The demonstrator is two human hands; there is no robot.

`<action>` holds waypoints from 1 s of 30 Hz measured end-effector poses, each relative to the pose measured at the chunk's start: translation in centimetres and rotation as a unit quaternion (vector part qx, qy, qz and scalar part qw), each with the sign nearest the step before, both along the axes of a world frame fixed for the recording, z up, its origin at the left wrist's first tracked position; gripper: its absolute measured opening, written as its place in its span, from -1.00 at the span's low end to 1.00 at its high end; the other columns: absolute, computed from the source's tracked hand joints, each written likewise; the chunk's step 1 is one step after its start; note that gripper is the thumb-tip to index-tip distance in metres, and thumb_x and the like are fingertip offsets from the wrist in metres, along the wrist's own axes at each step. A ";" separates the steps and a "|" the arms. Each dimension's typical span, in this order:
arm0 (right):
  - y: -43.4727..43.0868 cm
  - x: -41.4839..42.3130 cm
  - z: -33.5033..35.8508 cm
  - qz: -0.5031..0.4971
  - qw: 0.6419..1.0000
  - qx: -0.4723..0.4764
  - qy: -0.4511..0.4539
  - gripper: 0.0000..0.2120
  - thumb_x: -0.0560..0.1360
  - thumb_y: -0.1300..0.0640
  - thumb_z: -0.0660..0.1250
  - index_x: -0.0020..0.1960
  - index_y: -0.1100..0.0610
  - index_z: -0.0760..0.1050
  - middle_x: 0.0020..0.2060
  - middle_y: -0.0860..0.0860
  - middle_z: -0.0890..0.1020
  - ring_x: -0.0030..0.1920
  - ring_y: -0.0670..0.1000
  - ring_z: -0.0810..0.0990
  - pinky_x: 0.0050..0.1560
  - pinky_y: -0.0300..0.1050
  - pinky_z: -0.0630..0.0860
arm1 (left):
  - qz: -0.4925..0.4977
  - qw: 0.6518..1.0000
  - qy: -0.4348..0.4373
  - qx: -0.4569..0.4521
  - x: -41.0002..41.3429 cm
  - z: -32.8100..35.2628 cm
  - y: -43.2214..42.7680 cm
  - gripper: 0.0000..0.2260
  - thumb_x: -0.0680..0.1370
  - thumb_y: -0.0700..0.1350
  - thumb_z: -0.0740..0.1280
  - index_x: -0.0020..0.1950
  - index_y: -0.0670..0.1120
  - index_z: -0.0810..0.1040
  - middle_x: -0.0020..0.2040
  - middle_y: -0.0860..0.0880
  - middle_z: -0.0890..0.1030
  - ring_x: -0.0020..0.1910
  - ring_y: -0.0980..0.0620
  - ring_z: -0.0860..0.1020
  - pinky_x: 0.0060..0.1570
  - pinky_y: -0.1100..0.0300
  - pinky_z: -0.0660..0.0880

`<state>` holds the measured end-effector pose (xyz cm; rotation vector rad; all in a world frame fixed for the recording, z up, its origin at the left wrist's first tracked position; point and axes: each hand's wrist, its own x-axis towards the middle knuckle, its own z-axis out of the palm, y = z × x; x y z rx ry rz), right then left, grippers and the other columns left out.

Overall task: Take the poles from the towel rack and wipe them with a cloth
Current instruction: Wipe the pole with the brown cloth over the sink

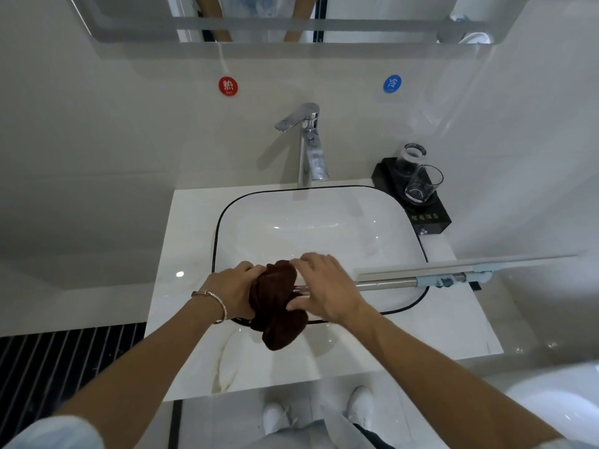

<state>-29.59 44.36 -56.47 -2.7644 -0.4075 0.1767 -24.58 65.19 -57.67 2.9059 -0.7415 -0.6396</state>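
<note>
Our left hand (pixel 235 288) grips a bunched dark brown cloth (pixel 275 306) over the near rim of a white basin (pixel 324 189). Our right hand (pixel 324 286) rests on it, fingers spread nearly straight. From the cloth a shiny silver pole (pixel 389 283) runs right to a pale blue fitting (pixel 444 280).

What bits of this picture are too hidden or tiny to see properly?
Head view, all three:
1. The pole: its left end is covered by the brown cloth and the right hand.
2. The gold writing on the black tray: too small to read.
3. The mirror: cut off by the top edge.
</note>
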 end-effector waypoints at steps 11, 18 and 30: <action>-5.9 1.5 0.1 -0.071 0.975 -0.203 0.059 -0.73 0.59 0.03 0.17 0.20 0.10 0.50 0.11 0.06 0.58 0.14 0.11 0.50 0.05 -0.08 0.28 | 0.055 0.998 0.011 -0.015 0.7 -0.8 0.3 -0.36 0.33 0.13 0.39 0.36 0.13 0.25 0.30 0.10 0.35 0.07 -0.06 0.55 0.03 0.00 0.49; -6.5 2.5 2.6 -0.063 0.965 -0.254 -0.001 -0.75 0.50 0.24 0.17 0.14 0.13 0.49 0.04 0.06 0.57 0.05 0.14 0.51 -0.02 -0.06 0.25 | 0.079 0.997 0.003 -0.021 0.3 -1.2 -0.6 -0.40 0.32 0.11 0.39 0.32 0.12 0.28 0.25 0.04 0.39 0.01 -0.10 0.57 -0.02 0.03 0.52; -13.9 7.3 12.5 -0.227 0.862 -0.417 -0.178 -0.84 0.41 0.24 0.31 -0.03 0.14 0.60 -0.06 0.10 0.57 0.03 0.16 0.48 0.21 0.06 0.36 | 0.036 0.999 0.025 -0.015 2.0 -1.4 -1.0 -0.41 0.34 0.06 0.38 0.36 0.12 0.31 0.31 0.08 0.37 0.11 -0.06 0.54 0.06 0.03 0.52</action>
